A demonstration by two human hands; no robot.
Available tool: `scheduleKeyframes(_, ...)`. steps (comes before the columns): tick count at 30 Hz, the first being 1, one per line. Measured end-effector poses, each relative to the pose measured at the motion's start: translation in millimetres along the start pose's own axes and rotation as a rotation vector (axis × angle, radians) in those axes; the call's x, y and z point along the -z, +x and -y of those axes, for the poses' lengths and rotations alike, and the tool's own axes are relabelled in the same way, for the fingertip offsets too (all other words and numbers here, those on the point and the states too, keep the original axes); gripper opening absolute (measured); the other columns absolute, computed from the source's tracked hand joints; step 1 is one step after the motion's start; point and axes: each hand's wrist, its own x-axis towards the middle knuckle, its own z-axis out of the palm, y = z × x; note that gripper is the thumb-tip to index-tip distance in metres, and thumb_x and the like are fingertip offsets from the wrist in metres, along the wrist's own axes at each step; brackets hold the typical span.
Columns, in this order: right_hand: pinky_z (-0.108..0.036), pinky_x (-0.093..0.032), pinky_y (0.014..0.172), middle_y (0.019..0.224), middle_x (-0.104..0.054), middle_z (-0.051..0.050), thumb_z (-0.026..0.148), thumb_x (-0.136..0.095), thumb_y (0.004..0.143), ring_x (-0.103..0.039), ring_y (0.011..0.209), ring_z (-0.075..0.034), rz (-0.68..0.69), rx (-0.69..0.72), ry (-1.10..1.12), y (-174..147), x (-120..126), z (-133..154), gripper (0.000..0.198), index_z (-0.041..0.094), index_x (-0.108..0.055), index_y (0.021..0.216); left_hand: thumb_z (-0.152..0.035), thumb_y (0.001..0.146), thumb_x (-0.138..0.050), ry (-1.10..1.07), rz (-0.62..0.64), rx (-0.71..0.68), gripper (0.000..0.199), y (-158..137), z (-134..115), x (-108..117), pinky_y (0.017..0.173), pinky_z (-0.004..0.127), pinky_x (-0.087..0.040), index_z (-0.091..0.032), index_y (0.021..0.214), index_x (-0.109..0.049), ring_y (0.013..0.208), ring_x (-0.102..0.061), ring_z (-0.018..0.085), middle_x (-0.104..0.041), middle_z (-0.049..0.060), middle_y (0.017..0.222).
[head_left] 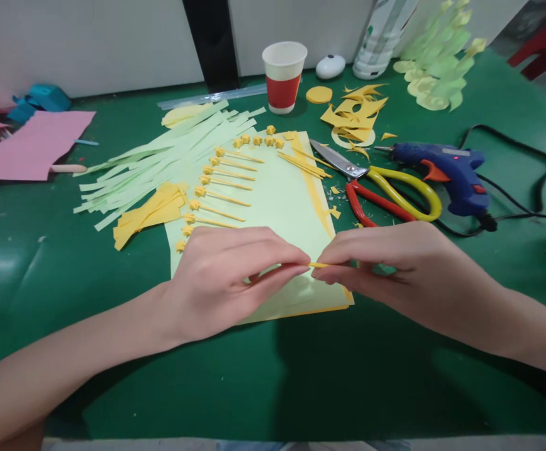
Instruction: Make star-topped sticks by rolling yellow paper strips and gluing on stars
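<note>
Between my two hands is a thin yellow paper strip (318,265), mostly covered by fingertips. My left hand (235,275) pinches one end with thumb and forefinger, and my right hand (395,269) pinches the other, the tips almost meeting. Below them lies a pale green paper sheet (282,213) with yellow paper under its edge. Several yellow paper stems with folded heads (225,196) lie in a row along its left side. Small loose yellow paper heads (256,141) sit near its top, beside a few thin yellow sticks (301,165).
Scissors (385,188) and a blue glue gun (442,169) with a black cord lie to the right. Pale green strips (160,156), folded yellow strips (150,213) and pink paper (32,147) are on the left. A paper cup (283,88) and yellow scraps (360,113) stand behind.
</note>
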Motion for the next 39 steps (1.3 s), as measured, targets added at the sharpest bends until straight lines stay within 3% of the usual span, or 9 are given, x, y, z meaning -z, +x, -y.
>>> scheduleKeyframes(10,-0.023,-0.036,0.051,0.073,-0.061,-0.003,0.018,-0.037,0.090,-0.054,0.060,-0.010,0.058,0.121,-0.369,-6,-4,-6,0.028,0.013,-0.060,0.075,-0.016,0.081,-0.058,0.060,0.042,0.015,0.012,2,1,-2,0.048,0.018,-0.041,-0.013,0.075,-0.067,0.054,-0.059,0.008,-0.069,0.001,0.063)
scheduleKeyframes(18,-0.020,-0.039,0.053,0.067,-0.062,-0.001,0.020,-0.044,0.088,-0.054,0.058,-0.009,-0.022,0.092,-0.283,0,1,-5,0.024,0.015,-0.060,0.071,-0.016,0.079,-0.061,0.096,-0.039,0.035,0.010,4,0,1,0.049,0.016,-0.041,-0.013,0.072,-0.067,0.050,-0.056,0.006,-0.068,-0.001,0.061)
scheduleKeyframes(25,-0.018,-0.038,0.045,0.060,-0.064,0.003,0.014,-0.052,0.077,-0.052,0.047,-0.007,-0.023,-0.144,-0.166,5,10,-6,0.017,0.018,-0.064,0.066,-0.020,0.078,-0.061,0.081,-0.065,0.104,0.010,7,2,2,0.046,0.018,-0.042,-0.020,0.069,-0.066,0.048,-0.056,0.008,-0.069,-0.004,0.061)
scheduleKeyframes(30,-0.018,-0.034,0.039,0.059,-0.060,0.001,0.025,-0.046,0.083,-0.047,0.042,-0.007,0.061,-0.281,-0.085,7,15,-13,0.022,0.017,-0.063,0.072,-0.021,0.077,-0.063,0.025,-0.116,0.203,0.010,10,7,6,0.044,0.017,-0.043,-0.023,0.067,-0.065,0.044,-0.054,0.006,-0.069,-0.006,0.062)
scheduleKeyframes(34,-0.018,-0.031,0.038,0.052,-0.047,0.002,0.025,-0.041,0.084,-0.040,0.043,-0.006,0.127,-0.355,-0.026,8,15,-17,0.025,0.016,-0.052,0.063,-0.018,0.074,-0.065,-0.028,-0.160,0.302,0.008,11,10,9,0.043,0.014,-0.045,-0.020,0.067,-0.066,0.045,-0.056,0.005,-0.069,-0.005,0.065)
scheduleKeyframes(39,-0.016,-0.027,0.040,0.053,-0.036,0.003,0.017,-0.035,0.085,-0.033,0.046,-0.004,0.071,-0.466,0.169,10,15,-13,0.028,0.017,-0.034,0.057,-0.021,0.073,-0.066,-0.078,-0.202,0.405,0.005,14,26,24,0.044,0.010,-0.047,-0.017,0.071,-0.068,0.050,-0.058,0.005,-0.069,-0.004,0.066)
